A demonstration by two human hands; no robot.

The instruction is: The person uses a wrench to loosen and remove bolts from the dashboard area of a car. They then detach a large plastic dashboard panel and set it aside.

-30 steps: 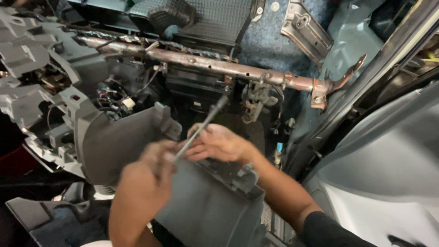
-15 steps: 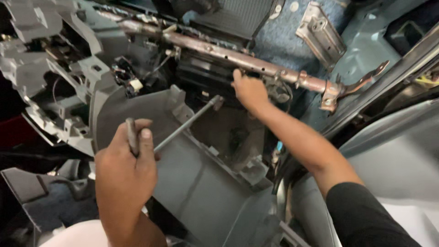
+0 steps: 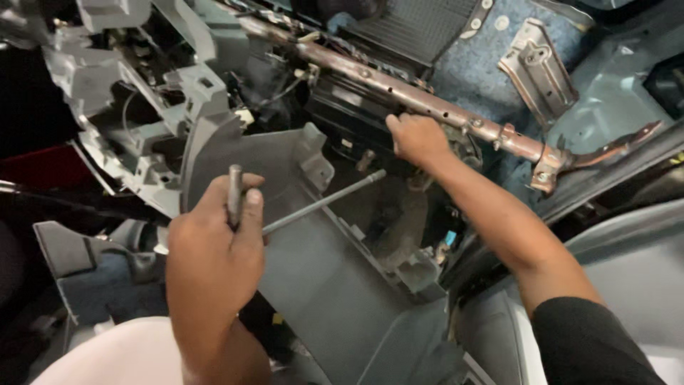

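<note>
In the head view, the left hand (image 3: 214, 249) was closed in a fist around the crosswise handle of a long T-handle socket wrench (image 3: 313, 205), whose thin steel shaft ran up and to the right across the grey plastic dashboard panel (image 3: 313, 285) toward the dark cavity behind it, its socket end free in the air. A second before, both hands had met at the middle of that shaft; half a second before, the right hand (image 3: 419, 139) had already let go and reached up. Now it lay curled, fingers bent, against the rusty cross-car support beam (image 3: 456, 114), just under the tube, touching the metal there; whether it pinched a fastener or merely felt along the bracket could not be told. So the wrench had passed to the left hand alone, and the right appeared to be probing at the beam. A loose metal bracket (image 3: 538, 68) lay on the blue floor insulation (image 3: 484, 64) beyond.
</note>
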